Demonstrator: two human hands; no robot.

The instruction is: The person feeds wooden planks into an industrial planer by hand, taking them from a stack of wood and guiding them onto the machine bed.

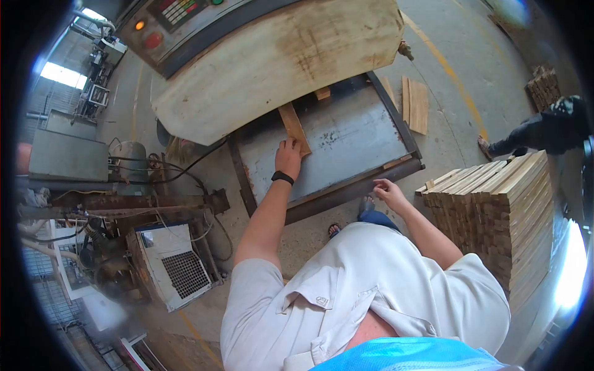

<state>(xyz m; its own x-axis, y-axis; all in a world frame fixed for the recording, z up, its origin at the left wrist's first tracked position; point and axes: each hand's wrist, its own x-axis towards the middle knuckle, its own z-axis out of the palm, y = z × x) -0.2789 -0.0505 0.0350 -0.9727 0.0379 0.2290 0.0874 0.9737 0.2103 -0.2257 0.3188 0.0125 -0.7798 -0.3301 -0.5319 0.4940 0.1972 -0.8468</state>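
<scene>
A narrow wooden board lies on the metal machine table, its far end running under the pale machine cover. My left hand rests on the near end of that board, fingers pressed together on it, a black band at the wrist. My right hand hovers by the table's near right edge, its fingers curled; whether anything small is between them cannot be made out. A small wood block sits at the cover's edge, and a thin strip lies on the table's near rim.
To the right stands a tall stack of boards. Flat planks lie on the floor beyond the table. A control panel tops the machine. Another person's leg is at the far right. Hoses and a white vented box stand left.
</scene>
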